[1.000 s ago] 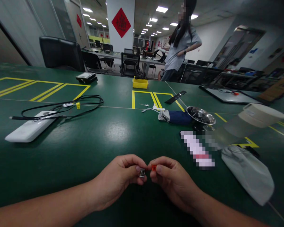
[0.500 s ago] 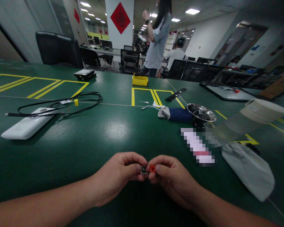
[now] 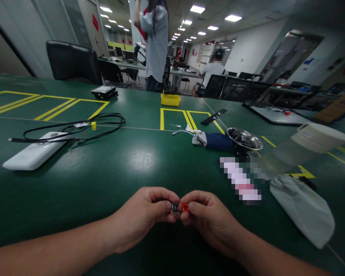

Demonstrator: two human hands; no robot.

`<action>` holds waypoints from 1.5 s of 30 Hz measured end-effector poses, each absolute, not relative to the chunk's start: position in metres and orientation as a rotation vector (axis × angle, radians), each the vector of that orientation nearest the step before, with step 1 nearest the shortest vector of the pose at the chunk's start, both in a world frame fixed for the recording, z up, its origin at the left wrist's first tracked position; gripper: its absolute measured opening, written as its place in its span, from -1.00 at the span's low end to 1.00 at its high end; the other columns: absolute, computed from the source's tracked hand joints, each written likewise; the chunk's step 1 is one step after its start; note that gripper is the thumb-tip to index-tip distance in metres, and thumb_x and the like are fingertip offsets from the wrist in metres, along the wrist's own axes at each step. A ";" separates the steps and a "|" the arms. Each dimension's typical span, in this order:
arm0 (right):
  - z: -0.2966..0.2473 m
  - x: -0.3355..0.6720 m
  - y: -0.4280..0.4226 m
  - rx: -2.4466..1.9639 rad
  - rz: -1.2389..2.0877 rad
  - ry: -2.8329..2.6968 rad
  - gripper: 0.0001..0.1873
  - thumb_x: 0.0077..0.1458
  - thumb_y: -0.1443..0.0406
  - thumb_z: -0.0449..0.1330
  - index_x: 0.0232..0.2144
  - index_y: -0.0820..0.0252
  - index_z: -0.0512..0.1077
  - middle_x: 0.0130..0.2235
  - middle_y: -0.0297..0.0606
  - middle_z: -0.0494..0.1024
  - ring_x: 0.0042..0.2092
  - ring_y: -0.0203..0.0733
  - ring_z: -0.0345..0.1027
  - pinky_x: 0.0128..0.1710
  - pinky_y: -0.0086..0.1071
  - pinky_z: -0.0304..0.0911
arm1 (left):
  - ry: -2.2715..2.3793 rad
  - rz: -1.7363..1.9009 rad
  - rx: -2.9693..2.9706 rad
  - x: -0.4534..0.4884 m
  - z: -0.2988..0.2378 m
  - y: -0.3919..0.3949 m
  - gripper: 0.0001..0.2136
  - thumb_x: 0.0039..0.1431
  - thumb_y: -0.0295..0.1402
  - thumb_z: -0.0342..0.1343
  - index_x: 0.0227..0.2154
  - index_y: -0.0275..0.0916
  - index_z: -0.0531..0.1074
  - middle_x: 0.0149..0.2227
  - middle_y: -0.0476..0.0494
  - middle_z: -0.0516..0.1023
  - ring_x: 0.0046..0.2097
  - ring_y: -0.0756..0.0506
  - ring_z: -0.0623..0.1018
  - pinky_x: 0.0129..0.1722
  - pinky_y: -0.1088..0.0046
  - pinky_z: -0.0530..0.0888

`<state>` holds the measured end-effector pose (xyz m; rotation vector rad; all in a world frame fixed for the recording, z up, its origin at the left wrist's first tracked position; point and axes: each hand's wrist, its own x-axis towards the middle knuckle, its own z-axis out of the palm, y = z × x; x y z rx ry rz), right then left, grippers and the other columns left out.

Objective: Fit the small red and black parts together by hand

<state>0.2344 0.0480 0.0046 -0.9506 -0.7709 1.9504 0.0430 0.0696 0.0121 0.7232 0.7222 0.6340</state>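
Note:
My left hand [image 3: 143, 216] pinches a small dark metal part [image 3: 175, 208] between thumb and fingers, low over the green table [image 3: 109, 168]. My right hand [image 3: 208, 218] pinches a small orange part [image 3: 185, 207]. The two parts touch side by side between my fingertips. Both hands are closed in a pinch near the table's front edge.
A white flat device [image 3: 31, 155] and a looped black cable [image 3: 83, 126] lie at left. A metal bowl [image 3: 244, 138], a blue pouch [image 3: 215, 140], a grey cloth bag [image 3: 303, 214] and a white roll [image 3: 322, 136] sit at right. A yellow bin [image 3: 170, 99] stands behind. A person [image 3: 155, 42] stands beyond the table.
The two small parts have come together between my fingertips. The standing person beyond the table has walked to the left.

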 end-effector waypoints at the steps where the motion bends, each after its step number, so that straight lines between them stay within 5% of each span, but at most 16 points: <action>1: 0.004 0.234 0.048 -0.947 1.952 -0.771 -0.89 -0.01 0.39 0.24 -0.35 0.32 0.49 -0.38 -0.21 0.55 -0.38 -0.33 0.42 -0.32 -0.44 0.33 | 0.723 0.632 0.722 0.043 0.012 0.070 -0.85 0.01 -0.45 0.16 -0.31 -0.36 0.48 -0.34 -0.18 0.53 -0.29 -0.05 0.52 -0.25 0.47 0.39; 45: 0.001 0.235 0.048 -0.922 1.968 -0.784 -0.83 -0.05 0.34 0.29 -0.34 0.30 0.48 -0.39 -0.22 0.54 -0.41 -0.32 0.42 -0.34 -0.42 0.31 | 0.729 0.602 0.726 0.042 0.013 0.071 -0.84 -0.01 -0.44 0.19 -0.31 -0.35 0.48 -0.34 -0.17 0.52 -0.30 -0.04 0.50 -0.25 0.46 0.40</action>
